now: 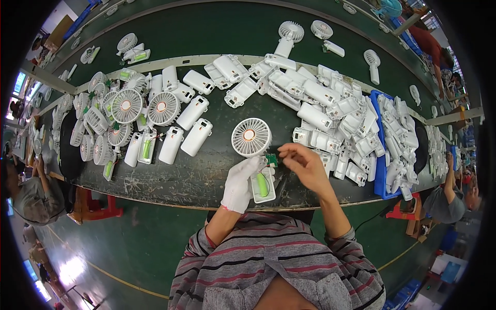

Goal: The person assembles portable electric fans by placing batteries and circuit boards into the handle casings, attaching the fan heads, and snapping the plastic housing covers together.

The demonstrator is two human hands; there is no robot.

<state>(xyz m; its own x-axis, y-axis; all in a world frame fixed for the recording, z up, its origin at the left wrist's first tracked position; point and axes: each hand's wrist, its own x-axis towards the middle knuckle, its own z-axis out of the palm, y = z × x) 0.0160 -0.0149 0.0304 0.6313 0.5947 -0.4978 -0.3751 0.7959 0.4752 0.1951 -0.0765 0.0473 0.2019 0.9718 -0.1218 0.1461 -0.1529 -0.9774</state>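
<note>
My left hand [239,184], in a white glove, is closed around a small white handheld fan [251,137] at the neck below its round grille. The fan's handle shell [264,195] is uncovered and shows a green battery cell [262,184]. A small green circuit board [271,159] sticks out at the top of the handle, beside my gloved fingers. My bare right hand [306,166] is just right of the board, its fingers bent and somewhat apart. Nothing shows between them; whether a fingertip touches the board is hard to see.
At left lie a cluster of fans [127,106] and several white handle covers [197,137]. A large heap of white shells [320,93] covers the right, next to a blue bin [381,155] full of more. Finished-looking fans [371,66] stand beyond the rail. Co-workers sit at both sides.
</note>
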